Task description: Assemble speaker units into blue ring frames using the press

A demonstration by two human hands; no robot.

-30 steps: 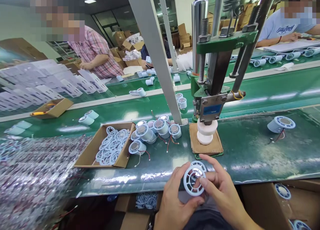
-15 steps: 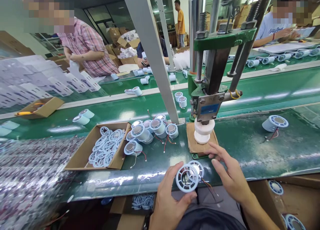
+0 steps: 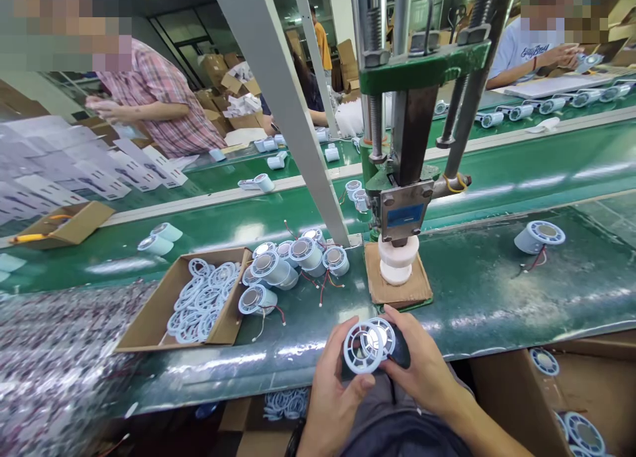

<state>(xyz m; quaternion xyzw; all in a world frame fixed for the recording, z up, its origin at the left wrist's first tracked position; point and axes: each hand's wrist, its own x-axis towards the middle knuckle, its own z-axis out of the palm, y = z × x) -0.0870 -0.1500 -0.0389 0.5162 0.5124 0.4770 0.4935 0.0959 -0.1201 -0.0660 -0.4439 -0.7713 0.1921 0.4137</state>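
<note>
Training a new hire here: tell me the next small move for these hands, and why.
Probably slide the white grille rightward until it sits square over the round housing: the left hand and right hand hold them overlapping but offset.

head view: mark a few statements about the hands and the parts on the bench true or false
1. The left hand and right hand both hold the white grille part. True.
2. The cardboard box left of the hands holds white rings. True.
3. The white block under the press sits straight on the green belt. False: a brown cardboard pad lies under it.
4. The lone part far right on the belt has no wires. False: red and dark wires trail from it.
</note>
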